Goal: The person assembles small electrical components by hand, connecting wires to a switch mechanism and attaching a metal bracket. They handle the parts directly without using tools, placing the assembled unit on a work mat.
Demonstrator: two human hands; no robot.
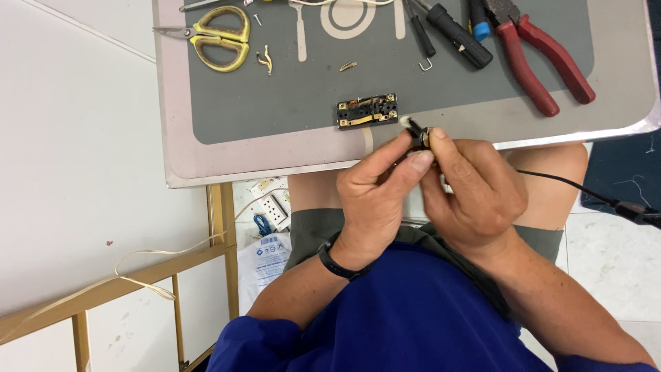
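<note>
My left hand (375, 193) and my right hand (475, 189) meet just below the near edge of the table, fingertips pinched together on a small black and brass part (418, 131). Both hands grip it at once; most of the part is hidden by my fingers. A black socket insert with brass contacts (367, 111) lies on the grey mat (275, 89) just above my left fingertips, apart from them. A black band sits on my left wrist.
Yellow-handled scissors (217, 38) lie at the mat's far left, red-handled pliers (540, 55) and black-handled screwdrivers (458, 34) at the far right. Small brass pieces (348, 66) lie between. A white power strip (275, 212) and a bag rest on the floor. A black cable (606, 200) runs right.
</note>
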